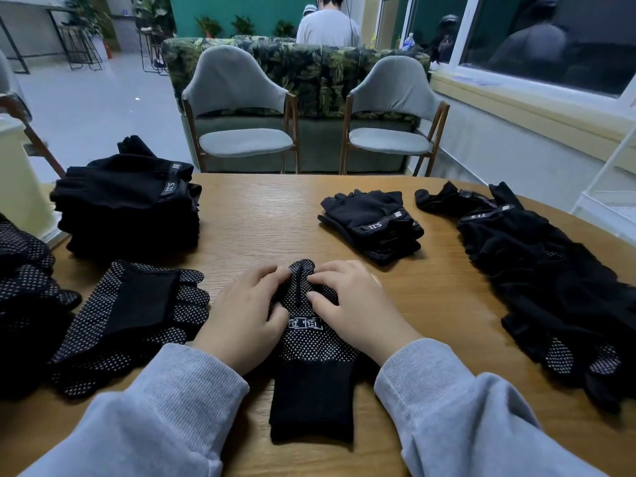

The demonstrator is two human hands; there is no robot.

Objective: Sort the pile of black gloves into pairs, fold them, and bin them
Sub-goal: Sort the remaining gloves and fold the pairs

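Both hands on one dotted glove, mid-table.
My left hand and right hand pinch its bunched fingers; soft, limp knit with grippy dots, so I'd fold from the fingertips toward the cuff.

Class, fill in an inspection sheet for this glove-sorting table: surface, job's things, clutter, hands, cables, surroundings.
Surface: wooden table, bare wood showing in the middle.
Job's things: dotted glove lying palm up under both hands, cuff toward the person; dotted gloves lying to its left; tall stack far left; small stack far right of centre; loose pile along the right edge.
Clutter: nothing seen.
Hands: left hand and right hand both rest on the dotted glove, fingertips gathering its fingers.
Cables: nothing seen.
Surroundings: two grey chairs across the table; leaf-print sofa behind; a person standing beyond.
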